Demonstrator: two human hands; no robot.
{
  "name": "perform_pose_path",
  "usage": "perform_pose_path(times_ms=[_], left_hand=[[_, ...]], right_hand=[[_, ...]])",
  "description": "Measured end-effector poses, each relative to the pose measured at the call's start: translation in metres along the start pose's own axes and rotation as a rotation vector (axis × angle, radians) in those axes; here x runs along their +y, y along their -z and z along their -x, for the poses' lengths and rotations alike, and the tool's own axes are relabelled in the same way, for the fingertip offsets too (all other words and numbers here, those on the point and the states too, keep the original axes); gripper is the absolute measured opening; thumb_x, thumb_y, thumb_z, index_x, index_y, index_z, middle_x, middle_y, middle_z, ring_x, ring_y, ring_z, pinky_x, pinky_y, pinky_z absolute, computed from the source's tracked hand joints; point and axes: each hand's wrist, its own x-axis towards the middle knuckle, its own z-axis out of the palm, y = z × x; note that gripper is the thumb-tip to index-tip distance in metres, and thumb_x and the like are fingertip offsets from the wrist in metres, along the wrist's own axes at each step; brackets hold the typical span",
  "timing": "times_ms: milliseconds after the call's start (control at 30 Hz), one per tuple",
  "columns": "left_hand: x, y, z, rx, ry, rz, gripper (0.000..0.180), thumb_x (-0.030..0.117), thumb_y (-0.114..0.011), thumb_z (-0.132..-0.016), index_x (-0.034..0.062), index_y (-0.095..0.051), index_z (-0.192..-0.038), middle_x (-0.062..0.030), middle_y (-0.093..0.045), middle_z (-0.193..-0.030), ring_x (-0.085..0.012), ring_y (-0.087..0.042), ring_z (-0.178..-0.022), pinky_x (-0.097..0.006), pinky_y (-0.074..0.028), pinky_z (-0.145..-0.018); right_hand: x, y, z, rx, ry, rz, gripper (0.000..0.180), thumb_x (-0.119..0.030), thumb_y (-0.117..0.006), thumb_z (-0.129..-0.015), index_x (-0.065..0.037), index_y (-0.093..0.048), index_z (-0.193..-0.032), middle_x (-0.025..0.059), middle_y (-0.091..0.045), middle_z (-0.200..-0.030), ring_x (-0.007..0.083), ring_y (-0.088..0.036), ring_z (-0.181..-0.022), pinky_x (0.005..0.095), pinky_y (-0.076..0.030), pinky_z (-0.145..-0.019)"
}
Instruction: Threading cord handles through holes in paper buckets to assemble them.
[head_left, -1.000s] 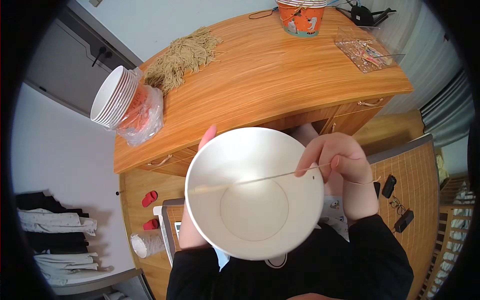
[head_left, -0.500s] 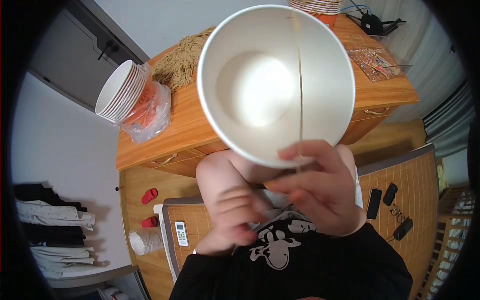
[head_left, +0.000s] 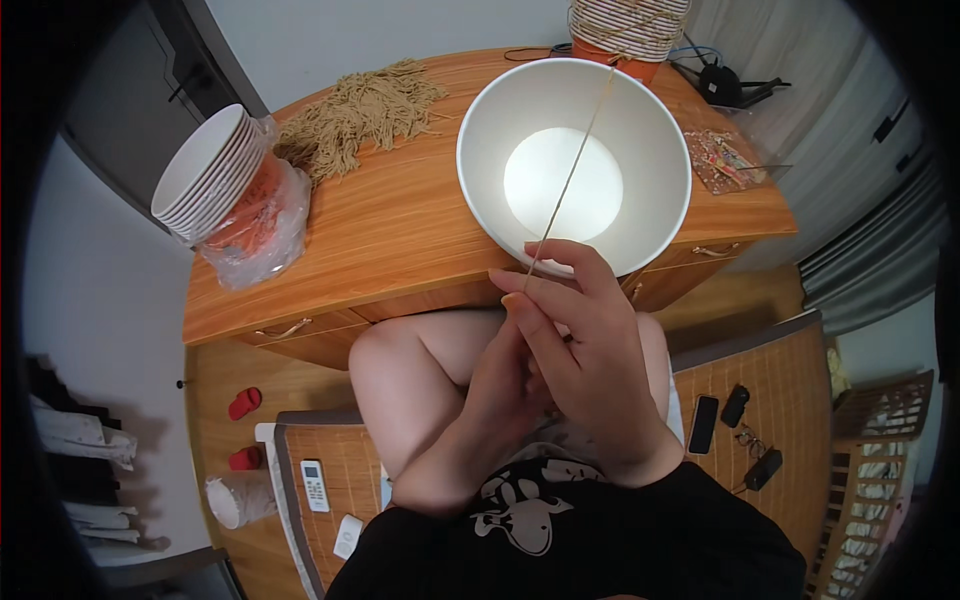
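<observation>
A large white paper bucket (head_left: 487, 150) faces me with its mouth, at the front edge of the wooden table. Across the opening runs a thin tan cord (head_left: 570, 185), stretched from the far rim to the near one. My right hand (head_left: 595, 340) pinches this cord between thumb and fingers just at the near rim. Tucked under it, my left hand (head_left: 495, 385) is closed with curled fingers; what it holds, if anything, is hidden behind the right hand. Both hands are above my lap.
On the table (head_left: 400, 215) lie a heap of tan cords (head_left: 365, 110) and a plastic-wrapped stack of buckets (head_left: 235, 195). Another stack (head_left: 630, 30), with cords on it, stands far right beside a clear sheet (head_left: 725, 160). A remote (head_left: 315, 485) and a phone (head_left: 703, 425) lie beside me.
The bucket appears smaller and farther from me, and the cord now slants across it. My left hand has come up against the right one, which has settled into a pinch at the rim.
</observation>
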Motion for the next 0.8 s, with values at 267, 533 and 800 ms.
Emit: perform_pose_path(times_ms=[267, 533, 800], left_hand=[[0.032, -0.014, -0.003, 0.217, -0.435, 0.213, 0.025, 0.039, -0.045, -0.107, 0.0187, -0.059, -0.109, 0.0101, -0.050, -0.084, -0.0035, -0.044, -0.065, -0.021, -0.035, -0.052], [0.090, 0.004, 0.001, 0.027, -0.830, 0.334, 0.024, 0.031, -0.037, -0.107, 0.0146, -0.050, -0.097, 0.0014, -0.049, -0.087, -0.0125, -0.043, -0.071, -0.026, -0.037, -0.057], [0.126, -0.025, 0.012, -0.153, -0.883, -0.018, 0.035, 0.032, -0.033, -0.105, 0.0131, -0.034, -0.076, -0.0008, -0.035, -0.077, -0.0141, -0.038, -0.069, -0.027, -0.031, -0.056]], right_hand=[[-0.010, -0.004, -0.011, -0.018, -0.103, 0.038, 0.020, -0.008, -0.063, -0.095, -0.002, -0.075, -0.110, 0.0148, -0.066, -0.116, 0.0243, -0.070, -0.095, 0.0308, -0.053, -0.082], [-0.010, -0.030, -0.025, -0.034, -0.021, 0.071, 0.015, -0.007, -0.065, -0.094, 0.001, -0.073, -0.103, 0.0164, -0.067, -0.104, 0.0315, -0.069, -0.084, 0.0354, -0.054, -0.075], [-0.027, -0.041, -0.036, -0.096, -0.201, -0.111, 0.018, -0.003, -0.059, -0.098, 0.006, -0.072, -0.106, 0.0169, -0.066, -0.126, 0.0169, -0.069, -0.085, 0.0265, -0.054, -0.077]])
